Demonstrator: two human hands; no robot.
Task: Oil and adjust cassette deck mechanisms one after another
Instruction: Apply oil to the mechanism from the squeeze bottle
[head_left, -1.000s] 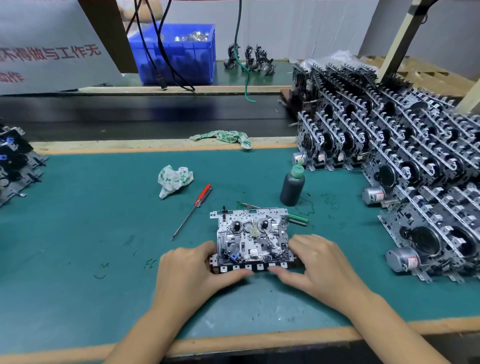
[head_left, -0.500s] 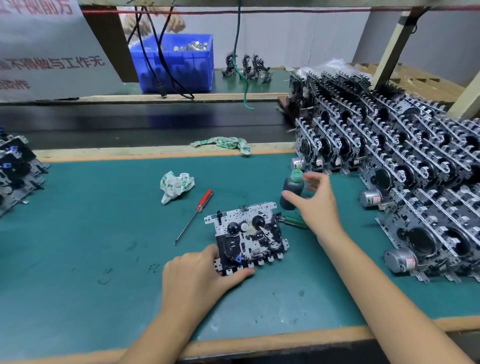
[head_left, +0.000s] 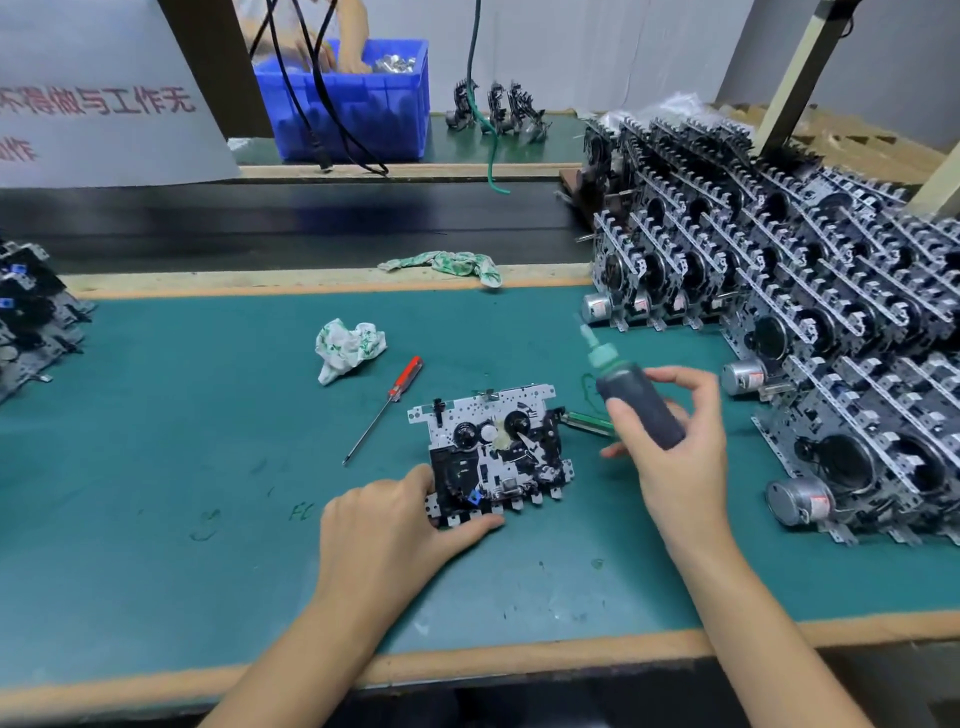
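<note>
A cassette deck mechanism (head_left: 493, 447), white metal plate with black reels and parts, lies on the green mat (head_left: 208, 467) in front of me. My left hand (head_left: 395, 519) grips its near-left corner, thumb under the front edge. My right hand (head_left: 680, 447) holds a dark oil bottle (head_left: 636, 402) with a green nozzle, lifted off the mat to the right of the mechanism and tilted, nozzle pointing up and left.
A red-handled screwdriver (head_left: 387, 405) and a crumpled cloth (head_left: 348, 348) lie left of the mechanism. A green tool (head_left: 589, 422) lies beside its right edge. Stacked mechanisms (head_left: 831, 322) fill the right side; more mechanisms (head_left: 31, 317) at far left. Another person's hands reach into a blue bin (head_left: 353, 98).
My right hand left the mechanism's front edge, reached to the oil bottle, picked it up and tilted it. The mechanism was turned slightly under my left hand.
</note>
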